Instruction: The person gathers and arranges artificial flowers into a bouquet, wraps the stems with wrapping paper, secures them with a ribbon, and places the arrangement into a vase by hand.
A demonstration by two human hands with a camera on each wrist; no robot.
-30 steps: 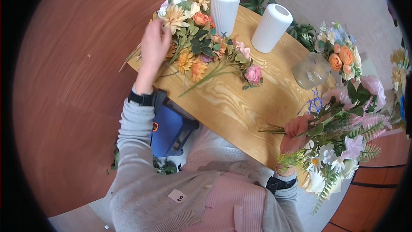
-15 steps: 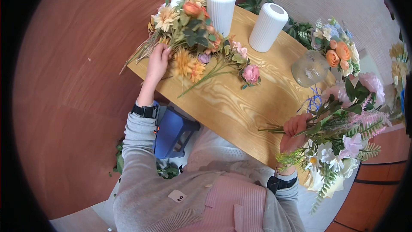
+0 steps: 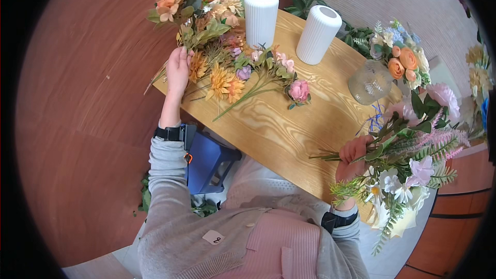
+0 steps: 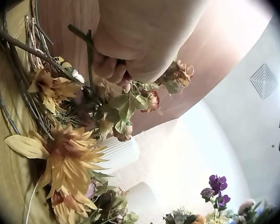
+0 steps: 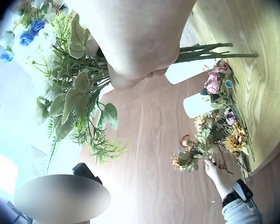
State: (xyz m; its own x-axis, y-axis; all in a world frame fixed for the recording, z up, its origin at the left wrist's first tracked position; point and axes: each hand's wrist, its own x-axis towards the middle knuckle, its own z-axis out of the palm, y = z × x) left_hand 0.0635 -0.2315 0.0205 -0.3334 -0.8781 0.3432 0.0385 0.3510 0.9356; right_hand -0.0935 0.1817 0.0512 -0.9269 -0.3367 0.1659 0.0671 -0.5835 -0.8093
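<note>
At the left end of the table my left hand point(image 3: 179, 67) pinches the stem of an orange flower spray point(image 3: 168, 6); its green stem point(image 4: 89, 60) pokes out past the curled fingers in the left wrist view. Yellow-orange flowers point(image 3: 221, 82) and other loose sprays lie on the wood right beside that hand. Over at the right, my right hand point(image 3: 353, 156) grips a bouquet of pink and white flowers point(image 3: 421, 170) by its bundled stems point(image 5: 214, 52), whose cut ends stick out towards the table's middle. A pink peony spray point(image 3: 298, 91) lies between the two hands.
Two white ribbed vases point(image 3: 262, 20) stand at the back of the wooden table point(image 3: 274, 124). Nearer the right edge are a clear glass vase point(image 3: 370, 82), blue ties point(image 3: 376, 118) and an orange and blue flower arrangement point(image 3: 408, 59). A blue stool point(image 3: 209, 163) is below the front edge.
My left hand has come down from the flower heads to the stems and drawn the orange spray up and left out of the pile. The right hand keeps holding the bouquet nearly still.
</note>
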